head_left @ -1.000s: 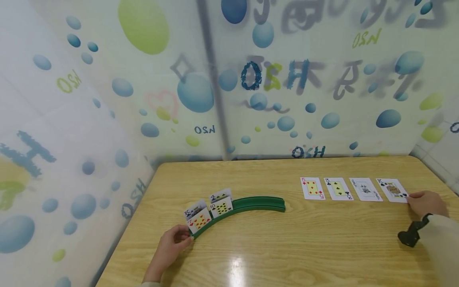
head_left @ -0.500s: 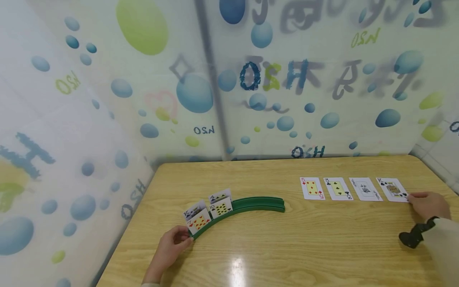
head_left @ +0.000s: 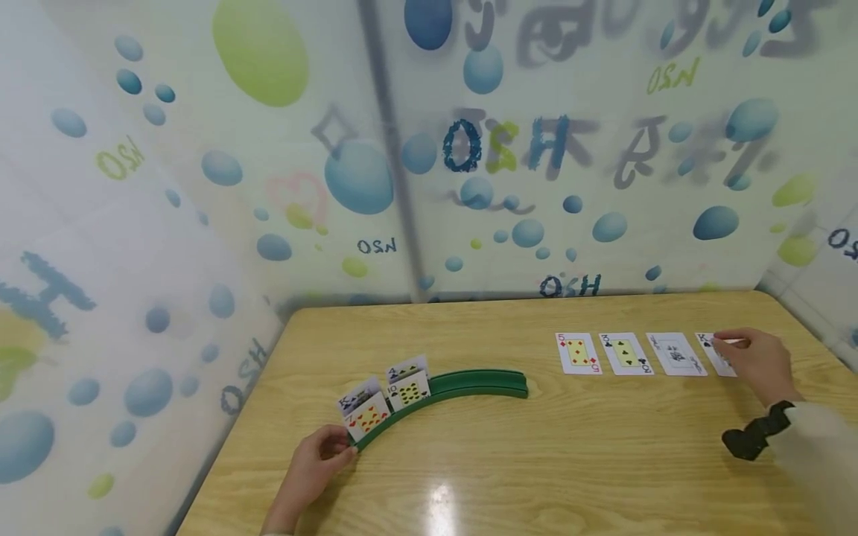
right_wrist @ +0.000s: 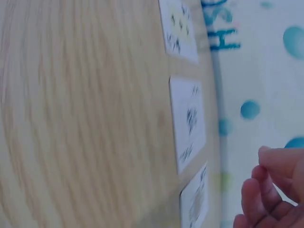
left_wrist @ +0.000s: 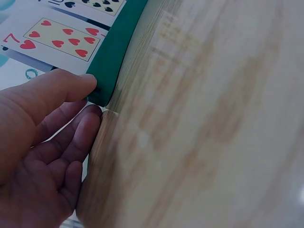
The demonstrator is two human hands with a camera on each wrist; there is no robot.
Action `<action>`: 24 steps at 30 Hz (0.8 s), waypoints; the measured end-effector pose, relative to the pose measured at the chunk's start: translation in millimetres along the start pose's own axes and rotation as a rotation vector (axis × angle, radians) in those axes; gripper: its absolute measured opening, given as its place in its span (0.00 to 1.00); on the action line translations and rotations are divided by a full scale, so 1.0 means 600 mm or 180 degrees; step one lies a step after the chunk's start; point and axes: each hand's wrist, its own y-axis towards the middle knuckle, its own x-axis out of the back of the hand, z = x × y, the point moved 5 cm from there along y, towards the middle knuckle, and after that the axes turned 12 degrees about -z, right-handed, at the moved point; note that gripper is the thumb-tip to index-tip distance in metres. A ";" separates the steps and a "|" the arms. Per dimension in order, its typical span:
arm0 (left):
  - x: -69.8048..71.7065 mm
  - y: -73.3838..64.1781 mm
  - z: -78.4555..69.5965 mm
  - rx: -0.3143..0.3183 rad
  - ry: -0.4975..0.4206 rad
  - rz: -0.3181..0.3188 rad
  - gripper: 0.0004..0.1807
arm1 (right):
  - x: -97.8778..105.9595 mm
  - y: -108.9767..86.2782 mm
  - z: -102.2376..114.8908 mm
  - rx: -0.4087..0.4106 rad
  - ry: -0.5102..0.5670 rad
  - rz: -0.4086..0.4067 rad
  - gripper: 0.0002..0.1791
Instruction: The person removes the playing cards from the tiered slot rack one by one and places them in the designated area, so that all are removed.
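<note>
My left hand (head_left: 310,465) pinches the near end of a curved green card holder (head_left: 479,382). In the left wrist view its thumb presses on the green strip (left_wrist: 111,61), fingers curled behind. Upright in the holder stand a seven of hearts (head_left: 367,417) and a ten of spades (head_left: 409,391), with a king (head_left: 358,396) and a four (head_left: 406,368) behind them. My right hand (head_left: 760,365) hovers over a flat king of spades (head_left: 707,345), partly hiding it. In the right wrist view that hand (right_wrist: 278,194) is apart from the cards, fingers loosely bent, nothing held.
A five of diamonds (head_left: 579,353), a three of clubs (head_left: 626,353) and a white joker-like card (head_left: 675,354) lie flat in a row left of the king. The wooden table (head_left: 536,461) meets a patterned wall (head_left: 442,223) at the back.
My right hand has left the king's right edge and moved left and up over the card. The left hand keeps its hold on the holder. The view has shifted slightly.
</note>
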 end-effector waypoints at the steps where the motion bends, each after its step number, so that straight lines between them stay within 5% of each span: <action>1: 0.001 0.000 0.000 0.0002 -0.0003 -0.0005 0.13 | -0.010 0.002 0.006 -0.0007 0.0048 0.0066 0.33; 4: 0.001 -0.001 0.000 0.0000 -0.0009 -0.0005 0.13 | -0.035 0.003 0.030 0.0149 0.0077 0.0108 0.36; 12: 0.000 0.000 0.002 -0.0009 -0.0018 -0.0020 0.13 | -0.002 -0.095 0.253 0.0584 0.0544 0.0443 0.23; 24: 0.000 -0.002 -0.003 -0.0034 -0.0012 -0.0004 0.13 | -0.088 -0.151 0.369 0.0906 0.0880 0.0866 0.14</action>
